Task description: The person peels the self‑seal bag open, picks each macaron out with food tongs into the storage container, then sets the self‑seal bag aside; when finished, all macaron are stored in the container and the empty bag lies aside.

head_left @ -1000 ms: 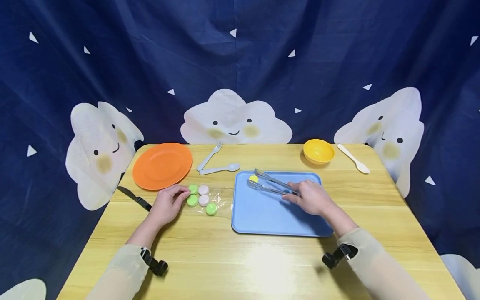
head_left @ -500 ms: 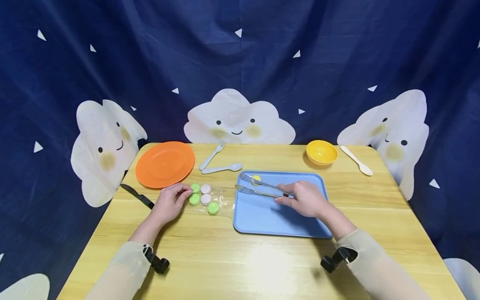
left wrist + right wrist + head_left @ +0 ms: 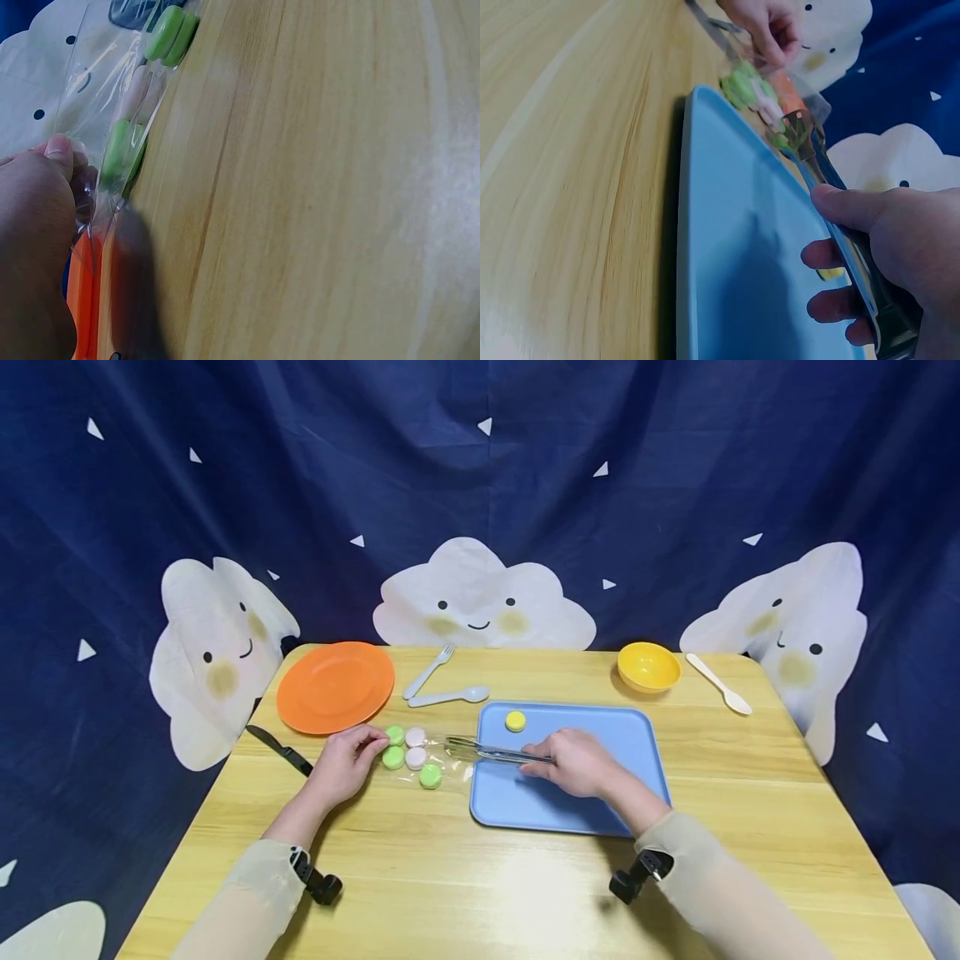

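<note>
My left hand [image 3: 343, 764] pinches the left edge of a clear plastic bag [image 3: 90, 56] lying on the table. Several green and pale pink macarons [image 3: 416, 758] are in the bag. My right hand [image 3: 576, 762] grips metal tongs [image 3: 501, 754] above the blue tray [image 3: 525, 810]. The tong tips reach past the tray's left edge, over the bag's right end, with their arms close together and nothing seen between them. One yellow macaron [image 3: 515, 721] sits in the tray's back left corner. In the right wrist view the tongs [image 3: 840, 225] lie between thumb and fingers.
An orange plate [image 3: 335, 687] stands at the back left, with a black knife [image 3: 280, 750] in front of it. A fork [image 3: 429, 672] and a spoon [image 3: 450, 697] lie behind the bag. A yellow bowl [image 3: 649, 667] and a white spoon [image 3: 718, 683] are at the back right.
My right hand has moved the tongs left, away from the yellow macaron and toward the bag, and their arms have come closer together. The left hand keeps its hold on the bag.
</note>
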